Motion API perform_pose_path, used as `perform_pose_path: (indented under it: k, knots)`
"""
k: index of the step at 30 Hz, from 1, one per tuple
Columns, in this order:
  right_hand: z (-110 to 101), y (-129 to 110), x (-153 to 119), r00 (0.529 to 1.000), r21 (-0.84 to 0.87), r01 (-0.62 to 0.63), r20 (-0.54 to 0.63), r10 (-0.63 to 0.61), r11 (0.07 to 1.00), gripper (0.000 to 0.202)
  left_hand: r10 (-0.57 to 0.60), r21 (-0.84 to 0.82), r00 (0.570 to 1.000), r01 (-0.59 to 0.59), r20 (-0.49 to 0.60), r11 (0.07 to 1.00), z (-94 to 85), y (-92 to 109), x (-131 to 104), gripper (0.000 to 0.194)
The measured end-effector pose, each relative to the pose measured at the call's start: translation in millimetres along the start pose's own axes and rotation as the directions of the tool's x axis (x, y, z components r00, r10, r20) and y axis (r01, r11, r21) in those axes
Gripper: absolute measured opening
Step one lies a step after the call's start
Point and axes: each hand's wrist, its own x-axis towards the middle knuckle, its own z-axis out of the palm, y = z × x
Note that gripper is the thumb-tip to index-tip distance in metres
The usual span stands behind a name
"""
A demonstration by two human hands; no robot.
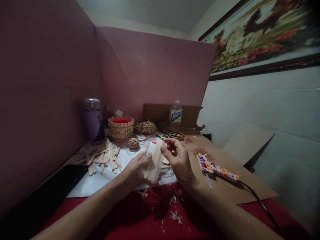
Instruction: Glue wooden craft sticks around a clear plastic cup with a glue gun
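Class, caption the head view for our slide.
Left hand holds clear plastic bearing wooden strips, right hand at its edge, twine beyond.

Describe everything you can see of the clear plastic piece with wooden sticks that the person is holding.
The clear plastic piece looks like a packet or container; its exact form is unclear. Pale, flat sticks, apparently wooden, lie lengthwise side by side over it, and a label with red and green print shows near its far end. It is held aslant, far end to the right. The left hand grips its left side; the right hand's thumb and fingers are at its far right edge.
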Motion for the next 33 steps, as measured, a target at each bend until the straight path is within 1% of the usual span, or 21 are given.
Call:
perform_pose_path:
  k: [6,11,15,16,18,20,22,24,27,30,33]
  knots:
    - [-0.6,1.7,-1.2,1.000,-0.027,0.028,0.005,-0.028,0.999,0.030,0.033,-0.021,0.999,-0.033,0.005,0.999,2.2,0.4,0.2,0.050]
    - [-0.2,5.6,-0.4,0.999,-0.047,0.052,0.017,-0.052,0.998,0.029,0.008,-0.036,1.000,-0.009,-0.012,0.999,6.1,3.1,-1.4,0.054]
    - [-0.4,5.7,0.1,0.996,-0.076,0.087,0.022,-0.086,0.993,0.038,-0.013,-0.076,0.999,0.009,-0.052,0.997,8.0,5.9,-1.7,0.050]
    - [-0.9,4.5,-0.8,0.994,-0.104,0.111,0.018,-0.110,0.988,0.040,-0.010,-0.093,0.998,0.005,-0.056,0.996,8.0,6.3,-1.4,0.048]
    - [-2.1,0.7,-4.1,0.979,-0.201,0.203,0.033,-0.200,0.958,0.041,0.012,-0.135,0.999,-0.019,-0.051,0.991,7.2,6.6,-0.8,0.046]
    - [-3.4,-3.7,-8.8,0.948,-0.295,0.318,0.097,-0.303,0.901,0.040,0.039,-0.161,0.998,-0.046,-0.049,0.986,6.4,6.7,-0.8,0.045]
    - [-4.0,-6.8,-13.2,0.920,-0.333,0.391,0.174,-0.351,0.858,0.045,0.049,-0.163,0.997,-0.057,-0.053,0.985,6.1,6.9,-1.6,0.048]
    - [-4.0,-7.4,-15.9,0.915,-0.333,0.395,0.224,-0.335,0.856,0.055,0.041,-0.150,0.997,-0.050,-0.060,0.987,6.2,7.0,-2.8,0.053]
    - [-3.5,-4.4,-16.0,0.930,-0.319,0.332,0.266,-0.253,0.887,0.068,0.047,-0.141,0.997,-0.054,-0.056,0.988,6.0,6.3,-3.5,0.059]
    - [-3.3,-0.6,-13.8,0.944,-0.290,0.251,0.285,-0.167,0.924,0.075,0.071,-0.133,0.995,-0.079,-0.065,0.988,5.5,4.6,-3.0,0.058]
    - [-3.1,1.0,-12.0,0.948,-0.258,0.202,0.294,-0.122,0.945,0.079,0.082,-0.123,0.993,-0.092,-0.083,0.988,5.9,3.5,-3.1,0.056]
